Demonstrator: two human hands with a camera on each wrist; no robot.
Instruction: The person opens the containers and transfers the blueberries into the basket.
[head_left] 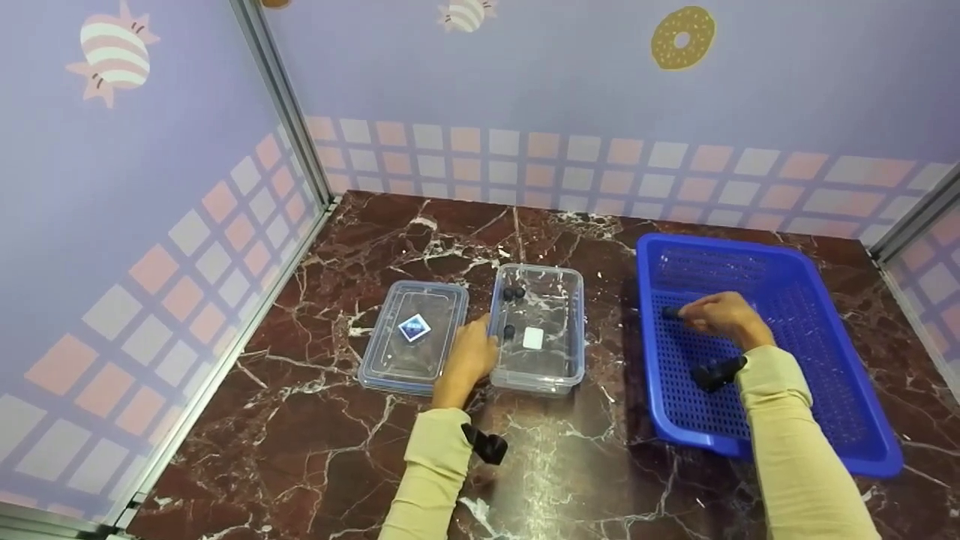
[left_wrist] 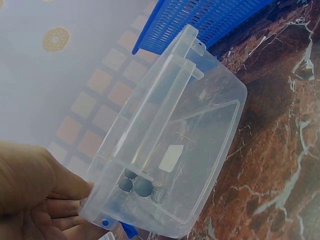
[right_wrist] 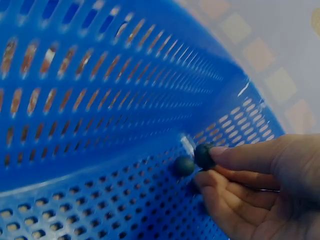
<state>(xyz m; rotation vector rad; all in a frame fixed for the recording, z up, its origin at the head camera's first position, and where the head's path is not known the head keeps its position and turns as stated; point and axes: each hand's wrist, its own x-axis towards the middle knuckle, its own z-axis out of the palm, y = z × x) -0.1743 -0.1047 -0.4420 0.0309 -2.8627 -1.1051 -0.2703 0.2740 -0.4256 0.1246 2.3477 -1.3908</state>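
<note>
My left hand point(head_left: 474, 351) pinches the left rim of a clear plastic container point(head_left: 555, 307), its thumb on the rim in the left wrist view. Inside the container lie three small dark round balls point(left_wrist: 143, 187), berry-like in look, and a white square point(head_left: 533, 338) shows on its floor. Over at the right, my right hand point(head_left: 721, 315) reaches into a blue plastic basket point(head_left: 651, 360). Thumb and fingers pinch a small dark ball point(right_wrist: 204, 156) there. Another dark ball point(right_wrist: 184, 166) rests beside it on the perforated basket floor. The curled fingers partly hide what lies beneath them.
Left of the container lies a flat clear lid point(head_left: 431, 304) with blue edges and a diamond label point(head_left: 414, 328). Everything stands on a dark red marbled table point(head_left: 315, 435). Patterned walls point(head_left: 585, 90) close off the back and sides.
</note>
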